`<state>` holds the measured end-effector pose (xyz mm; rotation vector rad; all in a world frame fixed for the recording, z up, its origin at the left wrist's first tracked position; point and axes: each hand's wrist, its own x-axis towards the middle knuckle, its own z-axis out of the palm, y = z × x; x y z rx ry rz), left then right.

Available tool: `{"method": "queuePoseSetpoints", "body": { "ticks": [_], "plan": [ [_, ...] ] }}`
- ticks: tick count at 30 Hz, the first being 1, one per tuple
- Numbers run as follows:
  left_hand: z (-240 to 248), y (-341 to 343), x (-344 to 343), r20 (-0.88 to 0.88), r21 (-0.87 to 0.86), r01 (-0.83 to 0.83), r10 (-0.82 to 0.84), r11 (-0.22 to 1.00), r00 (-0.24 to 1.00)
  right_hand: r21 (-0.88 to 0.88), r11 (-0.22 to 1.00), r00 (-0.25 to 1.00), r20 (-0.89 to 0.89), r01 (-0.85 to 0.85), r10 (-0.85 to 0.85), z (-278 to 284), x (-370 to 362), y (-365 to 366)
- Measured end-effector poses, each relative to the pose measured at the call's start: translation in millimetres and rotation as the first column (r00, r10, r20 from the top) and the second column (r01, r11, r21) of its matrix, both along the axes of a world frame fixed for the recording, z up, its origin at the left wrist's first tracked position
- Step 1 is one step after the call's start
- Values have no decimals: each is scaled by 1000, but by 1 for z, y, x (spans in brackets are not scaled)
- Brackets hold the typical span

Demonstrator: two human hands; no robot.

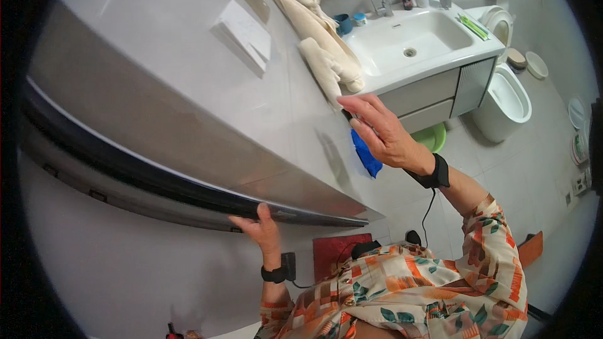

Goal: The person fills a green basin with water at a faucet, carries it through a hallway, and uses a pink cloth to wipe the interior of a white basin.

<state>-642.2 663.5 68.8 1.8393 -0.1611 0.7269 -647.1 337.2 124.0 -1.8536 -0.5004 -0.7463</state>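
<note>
My left hand (pixel 260 232) is at the dark edge strip (pixel 188 198) of a long grey door frame. Its thumb points up, apart from the stretched fingers, and nothing shows in its grip. Out in front of the pale wall, my right hand (pixel 386 138) has its thumb and fingers drawn together. A small dark bit shows at their tips, too small to name. Just below those fingers is a crumpled-looking blue thing (pixel 366 154); whether it touches the hand I cannot tell. Both wrists wear black bands, and a cable hangs from the right one (pixel 433 172).
Beyond my right hand stands a white washbasin (pixel 433 41) on a grey cabinet. Cream towels (pixel 320 44) hang beside it on the wall, near a white switch plate (pixel 245 34). A toilet (pixel 505 100), a green basin (pixel 431 137) and a red mat (pixel 333 254) are lower down.
</note>
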Motion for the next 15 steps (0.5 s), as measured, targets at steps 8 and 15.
{"method": "queuePoseSetpoints", "body": {
  "ticks": [8, 15],
  "plan": [
    [-1, -7, 12, 49, -51, 34, -32, 998, 998, -79, 996, 931, 366, 31, 0, 65, 51, 25],
    [2, 6, 15, 63, -81, 22, -17, 997, 998, -70, 992, 877, 476, 107, -61, 86, 80, 46]
  ]
}}
